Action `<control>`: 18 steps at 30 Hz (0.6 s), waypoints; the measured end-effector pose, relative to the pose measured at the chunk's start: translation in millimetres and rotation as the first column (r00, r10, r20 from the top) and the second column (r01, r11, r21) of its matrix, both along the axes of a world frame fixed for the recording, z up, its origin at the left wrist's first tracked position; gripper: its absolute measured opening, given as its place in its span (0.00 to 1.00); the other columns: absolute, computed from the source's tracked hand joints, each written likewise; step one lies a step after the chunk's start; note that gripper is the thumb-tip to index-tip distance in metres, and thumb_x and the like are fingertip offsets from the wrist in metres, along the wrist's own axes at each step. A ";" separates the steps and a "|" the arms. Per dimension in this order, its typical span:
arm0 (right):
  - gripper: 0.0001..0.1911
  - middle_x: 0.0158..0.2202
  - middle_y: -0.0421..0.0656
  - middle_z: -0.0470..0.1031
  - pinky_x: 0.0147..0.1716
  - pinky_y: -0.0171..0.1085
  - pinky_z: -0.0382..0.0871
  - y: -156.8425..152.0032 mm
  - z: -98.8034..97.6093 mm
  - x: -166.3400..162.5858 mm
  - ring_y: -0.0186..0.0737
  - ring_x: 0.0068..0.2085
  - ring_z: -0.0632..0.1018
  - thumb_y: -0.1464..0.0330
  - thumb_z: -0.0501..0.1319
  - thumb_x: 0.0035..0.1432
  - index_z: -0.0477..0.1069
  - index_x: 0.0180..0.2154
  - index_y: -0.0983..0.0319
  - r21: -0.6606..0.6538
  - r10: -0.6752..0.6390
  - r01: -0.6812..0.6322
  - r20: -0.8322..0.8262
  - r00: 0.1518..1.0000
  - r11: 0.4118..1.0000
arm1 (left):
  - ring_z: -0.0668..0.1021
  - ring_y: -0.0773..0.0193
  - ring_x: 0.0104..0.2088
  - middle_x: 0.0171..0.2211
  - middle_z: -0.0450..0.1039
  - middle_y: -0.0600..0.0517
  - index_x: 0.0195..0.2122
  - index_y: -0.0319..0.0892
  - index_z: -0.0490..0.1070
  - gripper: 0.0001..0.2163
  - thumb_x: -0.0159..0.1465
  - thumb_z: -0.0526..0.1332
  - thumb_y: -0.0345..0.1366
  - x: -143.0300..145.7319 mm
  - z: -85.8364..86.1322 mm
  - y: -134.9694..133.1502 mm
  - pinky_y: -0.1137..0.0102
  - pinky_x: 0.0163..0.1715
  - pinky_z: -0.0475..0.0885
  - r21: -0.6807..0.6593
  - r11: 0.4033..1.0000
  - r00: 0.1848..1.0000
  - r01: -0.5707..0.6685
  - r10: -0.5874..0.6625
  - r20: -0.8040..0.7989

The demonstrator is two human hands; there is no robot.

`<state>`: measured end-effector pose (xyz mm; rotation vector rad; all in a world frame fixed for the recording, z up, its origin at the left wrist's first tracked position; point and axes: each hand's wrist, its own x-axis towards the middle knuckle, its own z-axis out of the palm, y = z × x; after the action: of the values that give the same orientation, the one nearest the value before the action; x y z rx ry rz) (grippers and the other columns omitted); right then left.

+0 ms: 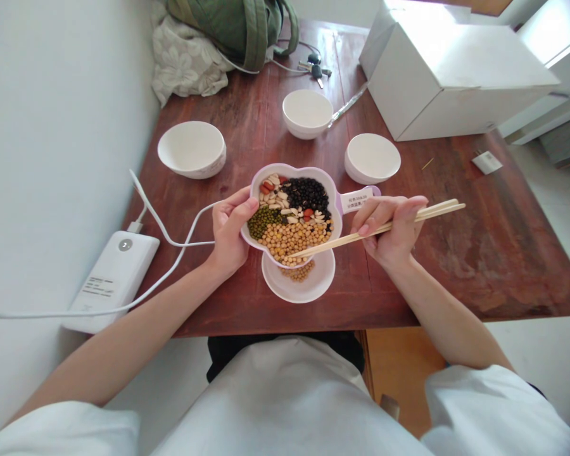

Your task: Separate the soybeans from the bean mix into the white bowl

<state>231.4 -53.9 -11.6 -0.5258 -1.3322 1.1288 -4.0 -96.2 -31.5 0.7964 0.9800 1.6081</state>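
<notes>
**Pinching chopsticks (342,235) over a bean-filled dish (313,177)**

Gripping the dish by its left side with the left hand (228,231), fingers (247,204) pressed together and curling over the rim. Pinching the chopsticks in the right hand (389,228), fingers (408,212) closing around both sticks, tips reaching over the yellow beans (294,244) by the dish's near rim. Keeping black beans (308,195), mung beans (263,223) and peanuts (270,193) in separate patches beside the yellow beans inside the dish. Sticking out to the right, just beyond the right hand, a lilac handle (358,200) carrying a white label. Overlapping a white saucer (313,285) below, the dish hiding part of it, with a small heap of yellow beans (298,271) lying on the saucer. Running across the desk (479,253) on the left, a white cable (171,244) leading to a power bank (111,282). Standing beyond the dish, three white bowls (191,149) (307,114) (372,158). Sitting farther off, a white box (456,82), keys (316,69), a green backpack (232,25) and a floral cloth (185,57).
</notes>
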 end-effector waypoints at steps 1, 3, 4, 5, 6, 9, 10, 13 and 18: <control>0.36 0.17 0.43 0.76 0.06 0.35 0.37 0.0 -0.3 0.3 0.26 0.09 0.58 0.47 0.57 0.73 0.79 0.18 0.57 -0.001 0.002 -0.002 -0.001 1.000 1.000 | 0.86 0.46 0.48 0.37 0.86 0.46 0.39 0.44 0.86 0.10 0.61 0.72 0.44 0.1 -0.1 0.1 0.61 0.43 0.84 0.007 1.000 1.000 -0.002 0.002 0.007; 0.36 0.17 0.43 0.76 0.06 0.35 0.37 -0.1 -0.5 0.5 0.26 0.09 0.59 0.47 0.56 0.73 0.79 0.18 0.57 0.004 0.009 -0.009 -0.001 1.000 1.000 | 0.87 0.46 0.48 0.37 0.86 0.46 0.39 0.43 0.86 0.10 0.61 0.73 0.43 0.0 -0.8 0.2 0.60 0.44 0.84 0.020 1.000 1.000 -0.002 0.002 0.020; 0.36 0.17 0.43 0.76 0.06 0.35 0.37 -0.1 -0.4 0.4 0.26 0.09 0.59 0.47 0.56 0.74 0.79 0.18 0.57 0.009 0.011 -0.011 -0.005 1.000 1.000 | 0.87 0.46 0.48 0.37 0.86 0.46 0.38 0.43 0.86 0.10 0.61 0.73 0.43 -0.1 -1.2 0.2 0.60 0.44 0.84 0.019 1.000 1.000 -0.003 0.002 0.024; 0.36 0.17 0.43 0.76 0.07 0.35 0.37 -0.1 -0.3 0.2 0.27 0.09 0.59 0.48 0.56 0.74 0.79 0.18 0.57 0.015 0.014 -0.014 -0.011 1.000 1.000 | 0.86 0.46 0.48 0.37 0.86 0.46 0.38 0.43 0.86 0.10 0.61 0.73 0.43 -0.3 -1.6 0.3 0.60 0.44 0.84 0.014 1.000 1.000 -0.003 0.003 0.025; 0.35 0.17 0.44 0.76 0.07 0.36 0.37 -0.1 -0.1 0.0 0.27 0.09 0.58 0.48 0.56 0.74 0.80 0.18 0.57 0.019 0.015 -0.015 -0.016 1.000 1.000 | 0.86 0.45 0.48 0.37 0.86 0.46 0.38 0.43 0.85 0.10 0.61 0.73 0.43 -0.4 -2.2 0.4 0.60 0.44 0.84 0.011 1.000 1.000 -0.003 0.002 0.024; 0.35 0.16 0.44 0.76 0.07 0.36 0.37 0.1 0.5 -0.9 0.27 0.09 0.59 0.49 0.57 0.74 0.81 0.19 0.57 0.021 0.019 -0.019 -0.024 1.000 1.000 | 0.87 0.46 0.48 0.37 0.86 0.45 0.40 0.42 0.86 0.11 0.62 0.73 0.44 -0.6 -4.0 0.9 0.61 0.44 0.83 0.027 1.000 1.000 -0.002 0.002 0.021; 0.34 0.16 0.44 0.75 0.07 0.36 0.37 0.2 0.5 -1.1 0.27 0.09 0.59 0.49 0.57 0.74 0.81 0.19 0.57 0.025 0.021 -0.020 -0.029 0.999 0.999 | 0.87 0.46 0.47 0.37 0.86 0.45 0.41 0.41 0.86 0.12 0.62 0.72 0.43 -0.6 -4.5 1.1 0.61 0.44 0.83 0.040 0.999 1.000 0.000 -0.001 0.022; 0.34 0.16 0.43 0.75 0.07 0.35 0.37 0.7 0.5 -1.3 0.27 0.09 0.59 0.50 0.57 0.74 0.81 0.19 0.58 0.032 0.022 -0.021 -0.041 0.999 0.999 | 0.87 0.47 0.46 0.37 0.86 0.46 0.42 0.40 0.86 0.12 0.62 0.71 0.43 -0.5 -5.2 1.4 0.62 0.44 0.83 0.054 0.999 1.000 0.002 -0.003 0.023; 0.35 0.17 0.43 0.76 0.07 0.34 0.38 1.2 0.3 -0.8 0.26 0.09 0.59 0.50 0.57 0.74 0.81 0.19 0.59 0.032 0.027 -0.025 -0.038 0.999 0.999 | 0.87 0.48 0.46 0.37 0.86 0.46 0.41 0.42 0.86 0.11 0.62 0.72 0.42 -0.7 -4.3 1.3 0.62 0.44 0.83 0.040 0.999 1.000 -0.001 0.000 0.026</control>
<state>230.6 -52.7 -11.3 -0.4622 -1.3246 1.1319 -4.7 -94.8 -35.8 0.8007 0.9328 1.6389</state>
